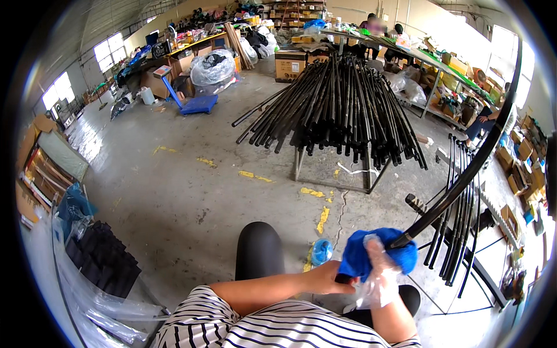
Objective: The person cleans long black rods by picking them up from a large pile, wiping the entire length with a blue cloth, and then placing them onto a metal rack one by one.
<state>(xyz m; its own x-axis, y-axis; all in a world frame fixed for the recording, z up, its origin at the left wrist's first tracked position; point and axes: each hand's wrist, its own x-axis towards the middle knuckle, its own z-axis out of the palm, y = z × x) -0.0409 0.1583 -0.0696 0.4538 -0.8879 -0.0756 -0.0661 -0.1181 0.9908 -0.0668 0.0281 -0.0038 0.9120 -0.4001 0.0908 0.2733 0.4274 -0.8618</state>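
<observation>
Wrapping a blue cloth [357, 255] around a black pole [432, 216], the right hand [380, 272], in a clear plastic glove, is clamped on the cloth, its thumb up. The pole rises from it toward the far right, looking bent near the view's rim. The bare left hand [325, 279] curls just left of the cloth beside a short dark end; I cannot tell whether it is closed on that. A blue bottle [322, 253] is on the floor [191, 191], near the left hand. Farther off, a large pile of black poles [342, 110] lies across a metal stand [297, 165]. To the right, a smaller row of poles [451, 217] rests on a rack [484, 269]. Dark blocks [101, 258] sit at the near left, beside clear plastic [87, 310]; a blue platform [199, 104] stands far left.
</observation>
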